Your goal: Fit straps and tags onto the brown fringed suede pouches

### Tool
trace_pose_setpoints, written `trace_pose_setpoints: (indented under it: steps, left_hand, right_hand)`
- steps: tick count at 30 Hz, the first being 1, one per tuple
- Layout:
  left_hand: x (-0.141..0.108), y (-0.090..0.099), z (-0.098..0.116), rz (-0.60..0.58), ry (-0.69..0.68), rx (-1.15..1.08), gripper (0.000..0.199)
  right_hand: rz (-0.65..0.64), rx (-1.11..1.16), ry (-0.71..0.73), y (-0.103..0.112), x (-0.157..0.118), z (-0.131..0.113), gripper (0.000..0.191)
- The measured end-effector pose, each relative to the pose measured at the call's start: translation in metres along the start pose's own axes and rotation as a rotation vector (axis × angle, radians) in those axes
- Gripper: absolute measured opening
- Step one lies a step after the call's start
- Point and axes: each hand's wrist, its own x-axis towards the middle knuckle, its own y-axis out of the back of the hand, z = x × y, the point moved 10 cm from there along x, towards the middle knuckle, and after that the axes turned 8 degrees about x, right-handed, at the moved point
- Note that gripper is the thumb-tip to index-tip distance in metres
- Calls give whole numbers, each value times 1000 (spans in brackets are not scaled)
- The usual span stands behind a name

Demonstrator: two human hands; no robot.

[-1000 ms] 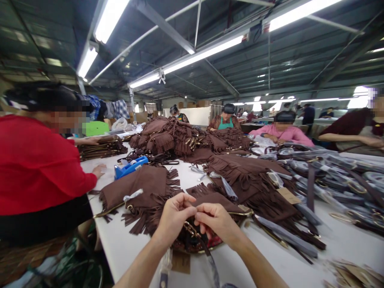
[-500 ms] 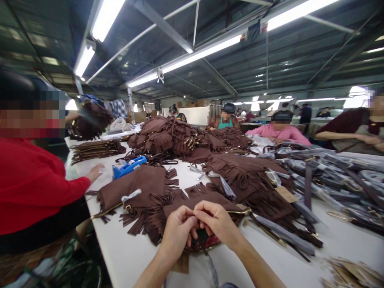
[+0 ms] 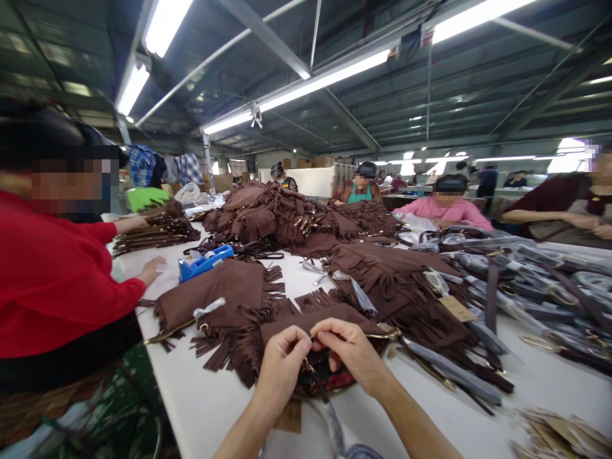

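Note:
My left hand (image 3: 285,358) and my right hand (image 3: 348,352) meet over a brown fringed bag (image 3: 318,323) in front of me. Both pinch with thumb and forefinger, close together, at a small dark piece too tiny to name. Below the left fingers a metal clasp shows on a dark strap (image 3: 319,384), which runs down toward me, partly in clear wrap. Beneath my hands the bag's edge shows dark red lining and gold zipper trim. A brown card tag (image 3: 289,417) lies under the left wrist.
More fringed bags (image 3: 217,290) lie left and right, with a big heap (image 3: 268,213) behind. A blue tape dispenser (image 3: 206,262) stands left of centre. Wrapped straps (image 3: 540,280) cover the right side; tan tags (image 3: 564,437) lie lower right. A co-worker in red (image 3: 57,280) sits left.
My fingertips have parted slightly, and the clasp and strap below them show more. The co-worker at left has set a dark bundle down on the stack there.

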Motion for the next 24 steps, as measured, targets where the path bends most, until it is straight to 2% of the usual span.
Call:
trace_pose_setpoints:
  steps: [5,14,24]
  left_hand:
    - [1,2,7,41,-67,100,21]
    - [0,0,6,54,-70,185,20]
    - [1,3,5,54,-67,152,20]
  right_hand:
    - [18,-16,-22,2,0,4,33]
    - [-65,-145,48,-9,1,-1,27]
    - [-48,-203,77,-8,-1,-5,27]
